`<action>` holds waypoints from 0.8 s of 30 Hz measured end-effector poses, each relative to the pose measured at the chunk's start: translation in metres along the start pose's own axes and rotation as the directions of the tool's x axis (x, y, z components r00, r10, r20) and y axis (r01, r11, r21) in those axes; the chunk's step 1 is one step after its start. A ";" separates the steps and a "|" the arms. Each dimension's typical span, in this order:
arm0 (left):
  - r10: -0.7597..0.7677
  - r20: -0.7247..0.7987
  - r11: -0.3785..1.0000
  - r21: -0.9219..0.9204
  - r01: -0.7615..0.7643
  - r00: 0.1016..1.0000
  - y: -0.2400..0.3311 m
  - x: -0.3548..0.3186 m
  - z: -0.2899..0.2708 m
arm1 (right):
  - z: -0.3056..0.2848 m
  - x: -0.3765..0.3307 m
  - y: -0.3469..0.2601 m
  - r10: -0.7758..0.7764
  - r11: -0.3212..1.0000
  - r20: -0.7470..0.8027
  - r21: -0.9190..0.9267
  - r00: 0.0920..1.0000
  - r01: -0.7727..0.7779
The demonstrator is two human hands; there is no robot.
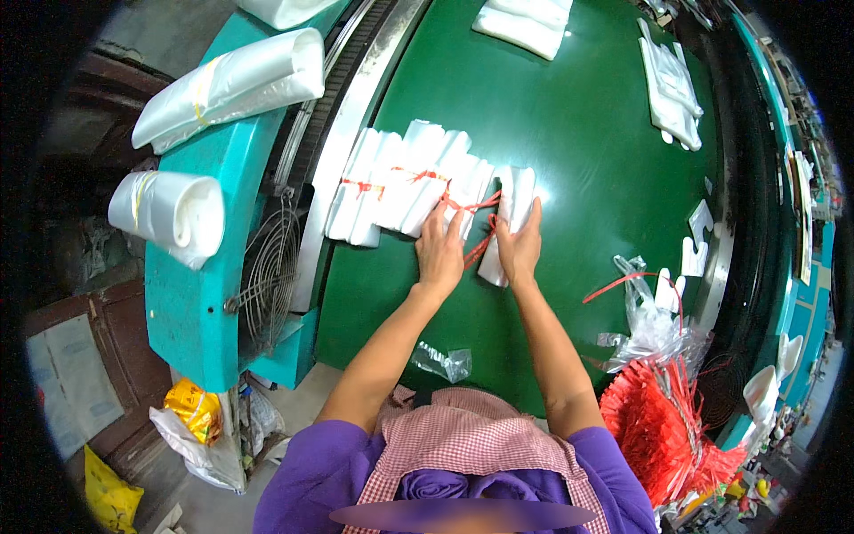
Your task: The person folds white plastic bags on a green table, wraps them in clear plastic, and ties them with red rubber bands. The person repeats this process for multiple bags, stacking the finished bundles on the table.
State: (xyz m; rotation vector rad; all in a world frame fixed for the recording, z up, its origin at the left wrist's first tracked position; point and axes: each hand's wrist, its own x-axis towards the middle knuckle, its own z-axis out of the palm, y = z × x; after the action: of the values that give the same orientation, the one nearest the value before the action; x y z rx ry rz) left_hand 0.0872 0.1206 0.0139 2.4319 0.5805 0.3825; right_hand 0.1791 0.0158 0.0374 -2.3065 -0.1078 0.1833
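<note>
Under my right hand (519, 242) lies a folded bundle of white plastic bags (509, 222), long and narrow, standing roughly lengthwise away from me on the green bench (587, 133). A thin red string (480, 233) crosses its near half and trails loose toward my left hand (440, 249), whose fingers pinch it. Just left of that, touching side by side, lies a row of tied white bag bundles (405, 182), each bound across the middle with red string.
</note>
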 end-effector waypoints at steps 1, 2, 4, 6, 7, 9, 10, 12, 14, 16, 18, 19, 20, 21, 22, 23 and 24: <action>-0.047 0.015 0.998 -0.044 0.047 0.999 0.006 0.001 -0.001 | 0.004 -0.002 0.016 -0.088 0.996 -0.064 0.023 0.994 0.090; -0.148 0.091 0.983 -0.092 0.157 0.985 0.012 0.007 -0.008 | 0.009 -0.003 0.022 -0.178 0.982 -0.120 0.046 0.977 0.184; -0.323 0.255 0.914 -0.165 0.370 0.911 0.023 0.018 -0.021 | 0.016 -0.015 0.020 -0.069 0.974 -0.012 0.216 0.998 0.070; -0.078 0.042 0.995 -0.065 0.081 0.996 0.023 0.017 -0.012 | 0.028 -0.025 0.018 -0.091 0.963 0.061 0.260 0.994 0.073; -0.011 0.040 0.993 -0.114 0.016 0.999 0.023 0.019 -0.014 | 0.035 -0.024 0.017 -0.087 0.935 0.054 0.349 0.995 0.063; 0.160 0.010 0.981 -0.111 -0.158 0.987 0.012 0.024 -0.014 | 0.046 -0.017 0.015 -0.181 0.938 0.033 0.307 0.983 0.162; 0.261 -0.014 0.964 -0.053 -0.262 0.965 0.002 0.026 -0.010 | 0.050 -0.012 0.010 -0.289 0.925 0.008 0.259 0.957 0.277; 0.386 0.026 0.922 0.034 -0.387 0.922 -0.008 0.031 -0.012 | 0.060 0.002 0.015 -0.341 0.879 0.019 0.360 0.940 0.312; 0.423 0.139 0.895 0.092 -0.437 0.895 -0.011 0.029 -0.028 | 0.048 0.030 0.024 -0.452 0.842 0.097 0.376 0.887 0.388; 0.484 0.149 0.865 0.062 -0.497 0.862 -0.028 0.025 -0.015 | 0.029 0.079 0.045 -0.638 0.770 0.139 0.099 0.758 0.630; 0.496 0.076 0.860 0.091 -0.501 0.865 -0.039 0.023 0.002 | 0.008 0.142 0.031 -0.741 0.649 0.109 -0.134 0.662 0.749; 0.502 0.059 0.858 0.090 -0.505 0.863 -0.043 0.023 0.008 | 0.003 0.174 0.022 -0.743 0.628 0.084 -0.256 0.664 0.735; 0.508 0.042 0.856 0.088 -0.510 0.860 -0.049 0.021 0.013 | 0.001 0.207 0.008 -0.739 0.605 0.103 -0.333 0.666 0.723; 0.517 0.024 0.852 0.083 -0.517 0.856 -0.053 0.020 0.019 | -0.001 0.236 -0.011 -0.762 0.545 0.123 -0.408 0.636 0.733; 0.513 0.025 0.855 0.075 -0.513 0.858 -0.055 0.018 0.022 | 0.002 0.263 -0.025 -0.734 0.520 0.165 -0.489 0.659 0.701; 0.511 0.028 0.856 0.070 -0.512 0.859 -0.056 0.018 0.023 | 0.009 0.289 -0.036 -0.729 0.495 0.178 -0.530 0.661 0.689; 0.511 0.029 0.857 0.064 -0.512 0.859 -0.056 0.017 0.024 | 0.021 0.315 -0.046 -0.695 0.481 0.201 -0.584 0.691 0.654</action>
State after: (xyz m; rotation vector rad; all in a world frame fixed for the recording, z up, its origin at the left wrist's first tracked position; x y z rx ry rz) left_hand 0.0940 0.1581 -0.0374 2.6330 -0.0801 0.5704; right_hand 0.4854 0.1048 0.0269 -2.6963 -1.2134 -0.4111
